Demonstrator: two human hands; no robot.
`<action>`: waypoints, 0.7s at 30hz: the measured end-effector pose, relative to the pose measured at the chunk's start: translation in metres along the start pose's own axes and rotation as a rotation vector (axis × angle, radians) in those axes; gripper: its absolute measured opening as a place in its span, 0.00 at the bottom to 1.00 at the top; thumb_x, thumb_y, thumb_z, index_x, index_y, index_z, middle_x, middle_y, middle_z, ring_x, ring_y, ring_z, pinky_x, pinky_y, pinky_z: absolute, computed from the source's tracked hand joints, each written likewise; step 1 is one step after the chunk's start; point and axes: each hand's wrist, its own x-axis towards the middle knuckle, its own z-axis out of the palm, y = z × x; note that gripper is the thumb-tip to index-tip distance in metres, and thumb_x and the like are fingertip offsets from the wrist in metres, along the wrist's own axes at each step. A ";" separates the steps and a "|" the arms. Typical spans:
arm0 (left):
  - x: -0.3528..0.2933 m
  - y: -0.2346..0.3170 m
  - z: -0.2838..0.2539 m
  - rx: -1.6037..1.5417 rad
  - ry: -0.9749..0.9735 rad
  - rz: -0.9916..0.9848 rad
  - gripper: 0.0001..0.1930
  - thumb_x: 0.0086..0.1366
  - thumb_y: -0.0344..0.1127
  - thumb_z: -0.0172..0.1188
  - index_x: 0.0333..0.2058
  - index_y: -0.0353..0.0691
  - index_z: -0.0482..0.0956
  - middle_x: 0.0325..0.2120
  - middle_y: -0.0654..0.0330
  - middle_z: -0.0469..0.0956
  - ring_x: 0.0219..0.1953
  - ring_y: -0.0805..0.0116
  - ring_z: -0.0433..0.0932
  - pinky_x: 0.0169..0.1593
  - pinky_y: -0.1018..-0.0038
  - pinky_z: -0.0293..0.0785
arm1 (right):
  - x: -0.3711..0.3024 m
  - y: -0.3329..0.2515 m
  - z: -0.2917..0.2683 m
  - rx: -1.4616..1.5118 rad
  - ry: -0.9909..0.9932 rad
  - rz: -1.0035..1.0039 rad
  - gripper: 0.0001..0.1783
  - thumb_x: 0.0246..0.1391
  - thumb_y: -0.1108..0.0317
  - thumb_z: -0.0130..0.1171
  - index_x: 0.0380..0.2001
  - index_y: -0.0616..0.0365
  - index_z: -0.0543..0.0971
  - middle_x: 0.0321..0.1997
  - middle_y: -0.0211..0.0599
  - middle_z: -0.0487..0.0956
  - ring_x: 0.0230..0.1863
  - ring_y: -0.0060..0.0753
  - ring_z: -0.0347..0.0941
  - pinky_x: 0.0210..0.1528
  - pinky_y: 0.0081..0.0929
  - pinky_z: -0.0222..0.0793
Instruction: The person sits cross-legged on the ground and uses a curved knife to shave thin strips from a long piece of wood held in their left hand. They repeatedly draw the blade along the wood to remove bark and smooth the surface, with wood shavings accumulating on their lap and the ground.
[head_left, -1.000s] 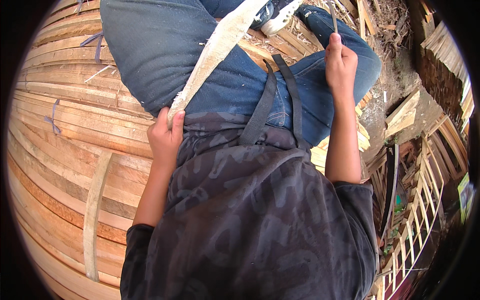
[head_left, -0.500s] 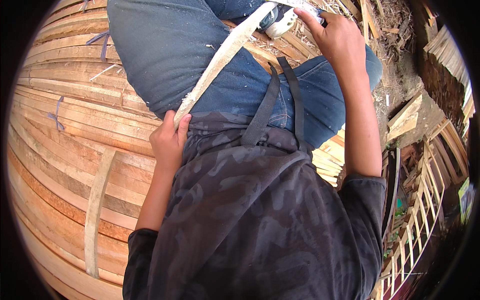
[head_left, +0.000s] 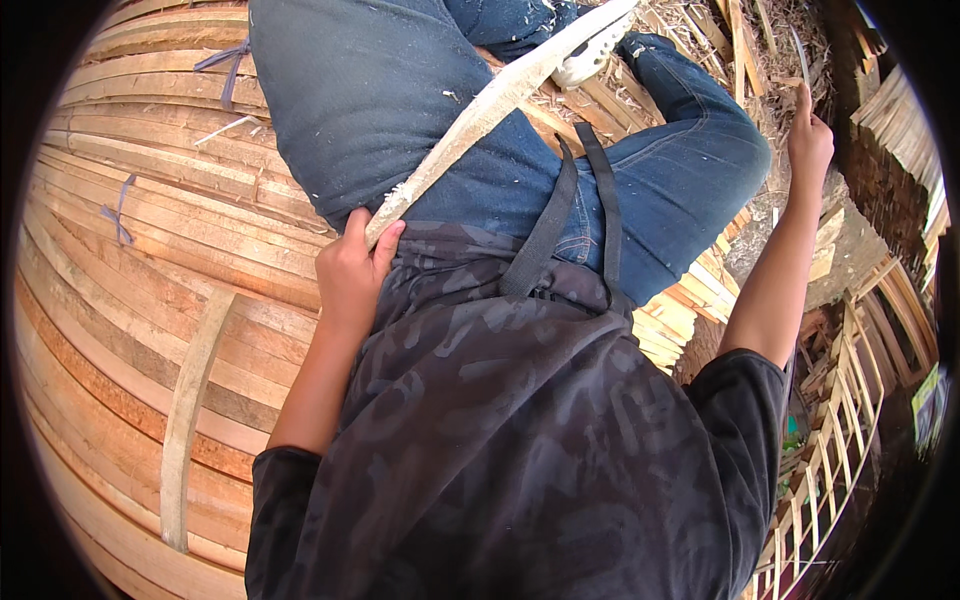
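My left hand point(head_left: 350, 268) is closed round the near end of a long pale wooden stick point(head_left: 490, 105). The stick slants up and right across my thigh, its far end running past the top of the view near a white shoe point(head_left: 590, 60). Rough, frayed fibres show on it just beyond my fingers. Out to the far right, well away from the stick, my right hand point(head_left: 810, 145) is closed on a knife; its thin, slightly curved blade point(head_left: 801, 55) points away from me. The knife's handle is hidden in my fingers.
Stacked wooden slats point(head_left: 110, 330) lie on the left, some bundled with purple ties point(head_left: 122, 210). A loose slat point(head_left: 192, 420) rests across them. Wood shavings point(head_left: 690, 30) litter the ground beyond my legs. A slatted wooden frame point(head_left: 825, 470) stands at the lower right.
My right hand has swung from the stick's far end out to the right, and the knife blade now shows clearly. My left hand and the stick have shifted slightly right in the view.
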 end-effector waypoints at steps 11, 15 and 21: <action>0.002 0.006 0.001 0.003 -0.004 -0.017 0.16 0.63 0.44 0.59 0.28 0.35 0.72 0.11 0.51 0.70 0.14 0.53 0.72 0.19 0.66 0.64 | -0.186 -0.164 -0.017 0.261 -0.273 -0.530 0.34 0.52 0.36 0.53 0.23 0.62 0.81 0.16 0.52 0.74 0.23 0.55 0.75 0.28 0.39 0.71; 0.002 0.012 0.001 0.020 0.034 0.002 0.15 0.63 0.44 0.59 0.28 0.36 0.72 0.12 0.50 0.70 0.14 0.53 0.72 0.19 0.66 0.64 | -0.158 -0.169 0.002 0.088 -0.199 -0.600 0.37 0.51 0.33 0.50 0.25 0.61 0.82 0.21 0.56 0.76 0.29 0.58 0.76 0.34 0.43 0.72; 0.004 0.017 0.000 0.038 0.026 -0.012 0.16 0.64 0.45 0.58 0.27 0.37 0.72 0.12 0.50 0.71 0.15 0.51 0.72 0.19 0.64 0.64 | -0.038 -0.095 0.015 0.220 -0.050 -0.243 0.43 0.53 0.29 0.44 0.23 0.66 0.80 0.21 0.58 0.76 0.27 0.53 0.75 0.35 0.42 0.69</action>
